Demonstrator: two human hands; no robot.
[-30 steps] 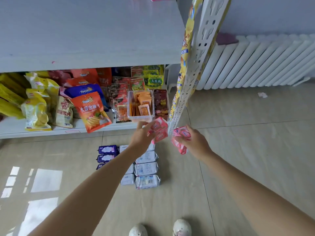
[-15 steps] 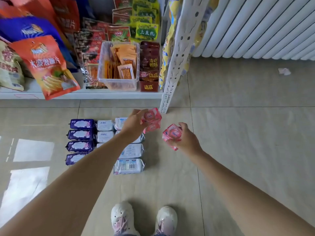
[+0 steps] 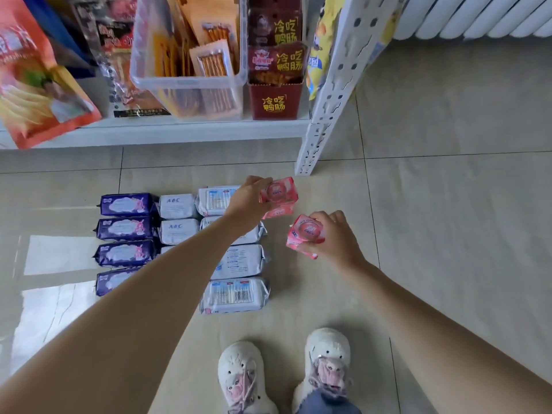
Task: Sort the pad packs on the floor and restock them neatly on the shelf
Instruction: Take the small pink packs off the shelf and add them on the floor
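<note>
Head view: hands (image 3: 292, 218) around pink packs (image 3: 279, 195).

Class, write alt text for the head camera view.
Both hands hold pink packs: left hand, right hand. Purple packs and white packs lie in rows on the floor before a snack shelf.

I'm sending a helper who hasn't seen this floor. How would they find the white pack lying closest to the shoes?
Start at the white shelf post standing on the tiled floor. In front of it, pad packs lie in three columns; take the right-hand column. The pack nearest the white shoes is the one: a white pack with its barcode face up, unlike the purple packs far left.
</note>
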